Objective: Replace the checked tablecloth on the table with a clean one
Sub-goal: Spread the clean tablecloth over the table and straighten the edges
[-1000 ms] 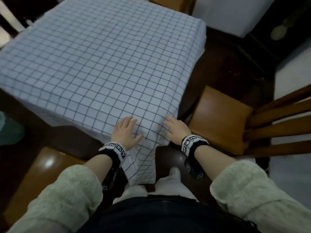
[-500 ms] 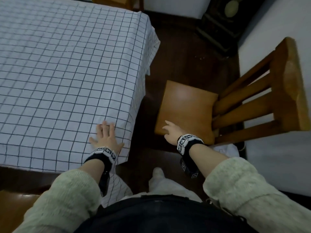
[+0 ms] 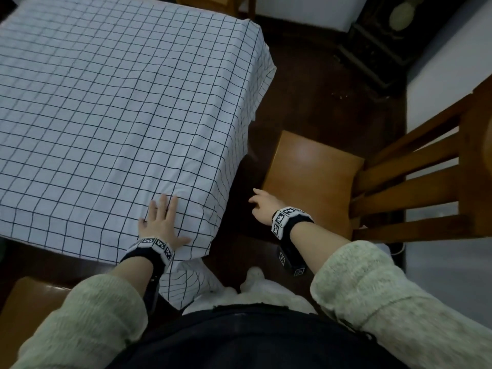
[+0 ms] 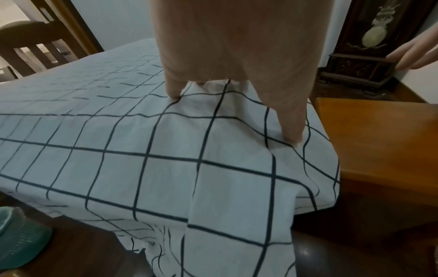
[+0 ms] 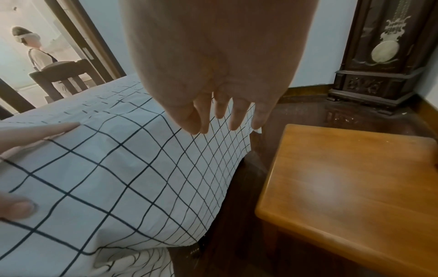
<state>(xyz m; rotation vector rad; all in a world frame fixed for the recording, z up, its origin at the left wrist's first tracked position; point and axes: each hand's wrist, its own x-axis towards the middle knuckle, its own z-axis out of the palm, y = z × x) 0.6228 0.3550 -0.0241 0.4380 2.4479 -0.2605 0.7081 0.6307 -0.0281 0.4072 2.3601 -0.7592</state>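
Checked tablecloth (image 3: pixel 111 107) spread over counter, draping its near-right corner. Left hand (image 3: pixel 162 225) flat on cloth at that corner, fingers straight. Right hand (image 3: pixel 263 206) relaxed, holding nothing, off the counter's right edge, beside wooden chair (image 3: pixel 314 179).

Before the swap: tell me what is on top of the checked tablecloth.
Only the left hand lies flat on the checked tablecloth near its corner. The table beneath is covered, so unseen.

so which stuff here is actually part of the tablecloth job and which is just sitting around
Part of the job:
checked tablecloth
left hand, flat on the cloth's near corner
right hand, open, off the cloth

Just there:
wooden chair
pendulum clock
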